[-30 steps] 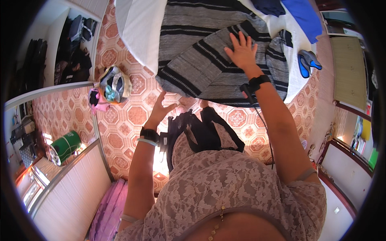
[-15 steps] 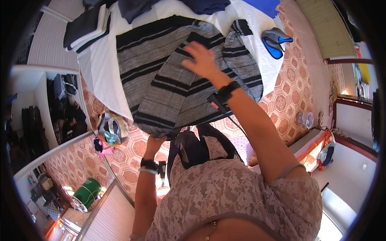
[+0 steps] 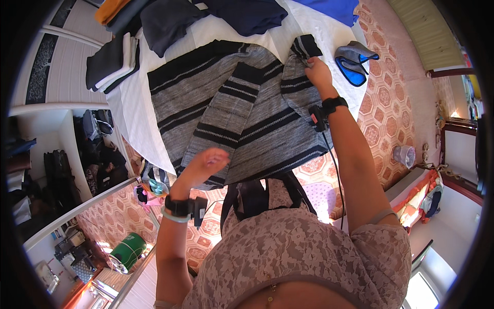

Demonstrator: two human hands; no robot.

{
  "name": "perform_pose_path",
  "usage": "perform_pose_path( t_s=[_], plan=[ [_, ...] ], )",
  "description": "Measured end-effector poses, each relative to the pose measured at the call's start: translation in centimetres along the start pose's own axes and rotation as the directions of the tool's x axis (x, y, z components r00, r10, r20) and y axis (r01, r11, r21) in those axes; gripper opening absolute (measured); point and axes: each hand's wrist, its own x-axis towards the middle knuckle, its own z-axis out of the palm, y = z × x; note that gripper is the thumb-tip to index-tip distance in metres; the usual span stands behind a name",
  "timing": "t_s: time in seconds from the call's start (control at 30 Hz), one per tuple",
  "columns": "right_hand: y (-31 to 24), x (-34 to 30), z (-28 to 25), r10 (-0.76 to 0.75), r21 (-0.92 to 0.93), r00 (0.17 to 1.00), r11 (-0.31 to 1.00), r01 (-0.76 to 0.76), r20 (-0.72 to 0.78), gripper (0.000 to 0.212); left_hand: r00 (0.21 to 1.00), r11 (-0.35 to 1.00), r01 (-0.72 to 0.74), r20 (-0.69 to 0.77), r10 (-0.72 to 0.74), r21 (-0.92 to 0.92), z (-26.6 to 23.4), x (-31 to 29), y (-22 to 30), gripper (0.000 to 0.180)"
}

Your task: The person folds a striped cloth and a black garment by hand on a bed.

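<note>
Grey-and-black striped sweater (image 3: 267,121) laid flat on the white-covered bench (image 3: 131,116), one sleeve (image 3: 224,116) folded diagonally over its body. Right hand (image 3: 320,74): grip pinching the edge of the other sleeve (image 3: 299,88), just below the black cuff. Left hand (image 3: 203,166): blurred, over the hem near the folded sleeve's lower end; grip released, fingers loosely curled; contact with cloth unclear. Folded garments (image 3: 114,68) stacked near the bench's left edge; grey-and-blue item (image 3: 352,64) at right.
</note>
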Motion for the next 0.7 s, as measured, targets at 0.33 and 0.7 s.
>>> perform_pose_path(
  t_s=[0.33,0.7],
  plan=[
    [-8.4,-13.9,-5.8,-0.614,0.394,0.770,0.673,0.626,-0.174,0.037,0.998,0.897,0.066,0.047,-0.050,-0.438,2.8,6.2,1.2,0.054],
    [6.8,-27.2,-3.8,0.056,0.394,0.979,0.919,0.025,-0.194,0.036,0.979,0.939,0.169,-0.060,-0.195,-0.298,2.5,5.8,0.5,0.060]
  ],
)
